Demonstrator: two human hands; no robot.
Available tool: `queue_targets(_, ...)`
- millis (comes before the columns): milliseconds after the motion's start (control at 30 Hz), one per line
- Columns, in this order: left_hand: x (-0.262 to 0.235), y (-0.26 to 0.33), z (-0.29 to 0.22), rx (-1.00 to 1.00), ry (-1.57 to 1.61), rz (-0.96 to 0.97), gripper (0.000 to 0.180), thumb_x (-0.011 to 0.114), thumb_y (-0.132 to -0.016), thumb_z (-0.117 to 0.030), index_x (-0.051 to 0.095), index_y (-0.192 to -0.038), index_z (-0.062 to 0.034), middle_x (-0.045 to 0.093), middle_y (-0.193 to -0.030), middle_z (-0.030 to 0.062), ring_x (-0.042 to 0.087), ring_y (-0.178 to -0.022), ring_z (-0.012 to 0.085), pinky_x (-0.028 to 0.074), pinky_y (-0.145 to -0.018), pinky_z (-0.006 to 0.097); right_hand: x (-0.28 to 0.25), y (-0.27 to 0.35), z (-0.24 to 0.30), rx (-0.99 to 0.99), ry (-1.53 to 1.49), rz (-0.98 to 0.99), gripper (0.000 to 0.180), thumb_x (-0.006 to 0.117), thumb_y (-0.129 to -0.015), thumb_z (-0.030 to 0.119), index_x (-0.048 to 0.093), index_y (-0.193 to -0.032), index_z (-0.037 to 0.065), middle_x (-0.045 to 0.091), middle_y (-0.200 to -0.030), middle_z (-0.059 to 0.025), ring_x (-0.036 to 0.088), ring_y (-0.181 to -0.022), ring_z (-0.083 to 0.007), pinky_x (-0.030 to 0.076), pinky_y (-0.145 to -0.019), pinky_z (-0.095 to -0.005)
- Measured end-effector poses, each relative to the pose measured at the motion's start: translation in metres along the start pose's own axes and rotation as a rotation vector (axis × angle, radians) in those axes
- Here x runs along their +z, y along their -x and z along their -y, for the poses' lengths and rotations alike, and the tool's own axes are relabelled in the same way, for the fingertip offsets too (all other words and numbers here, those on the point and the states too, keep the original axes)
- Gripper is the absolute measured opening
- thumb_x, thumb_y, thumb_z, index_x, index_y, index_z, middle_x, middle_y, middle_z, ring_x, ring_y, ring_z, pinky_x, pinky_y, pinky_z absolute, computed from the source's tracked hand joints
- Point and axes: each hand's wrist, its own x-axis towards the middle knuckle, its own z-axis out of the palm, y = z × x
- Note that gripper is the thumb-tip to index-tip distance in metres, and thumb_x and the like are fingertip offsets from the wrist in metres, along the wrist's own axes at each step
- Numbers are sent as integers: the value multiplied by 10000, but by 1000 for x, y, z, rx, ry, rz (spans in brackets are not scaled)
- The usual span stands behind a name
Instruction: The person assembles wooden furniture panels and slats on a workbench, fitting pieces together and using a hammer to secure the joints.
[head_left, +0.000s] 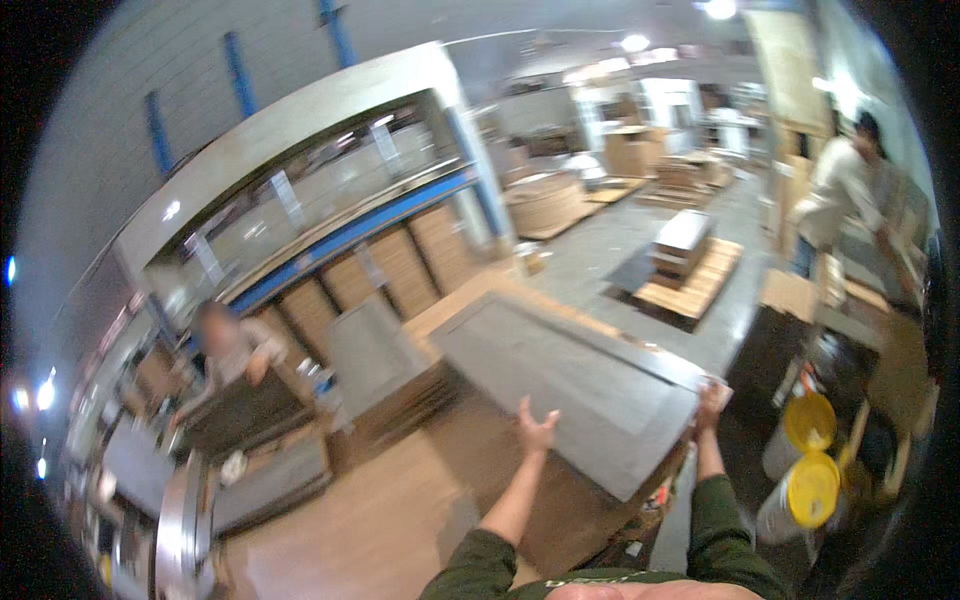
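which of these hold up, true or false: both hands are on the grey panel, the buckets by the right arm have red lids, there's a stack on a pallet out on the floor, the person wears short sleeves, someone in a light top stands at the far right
1. Both hands are on the grey panel. False: the right hand has its grip on the panel's right corner, but the left hand is open at its near edge, and contact there cannot be told.
2. The buckets have red lids. False: the lids are yellow.
3. A stack sits on a pallet on the floor. True.
4. The person wears short sleeves. False: dark green long sleeves.
5. A person in a light top stands far right. True.
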Motion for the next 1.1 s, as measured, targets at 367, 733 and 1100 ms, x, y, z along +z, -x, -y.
queue_targets(367,-45,7,53,-106,-172,-164,832,724,-667,-387,355,-1368,-131,277,-1391,291,164,-1326,443,216,-1079,465,-61,-31,149,831,-1038,394,340,423,-940,261,435,-1219,67,496,-1119,-80,465,-1052,-183,343,-924,-292)
queue_targets(733,-46,10,27,-149,-203,-112,801,705,-689,-368,349,-1368,-133,304,-1409,231,119,-1345,429,213,-1084,476,-60,-24,123,1085,-1058,621,839,497,-835,551,147,-1457,110,251,-1473,-108,235,-1354,-262,181,-1084,-422)
queue_targets(1100,-55,12,29,-149,-125,-49,869,700,-725,-414,269,-1395,-67,272,-1417,248,206,-1335,392,220,-1092,430,-50,-2,118,1006,-959,471,766,493,-864,519,242,-1423,61,294,-1445,-103,285,-1319,-250,217,-1069,-400)
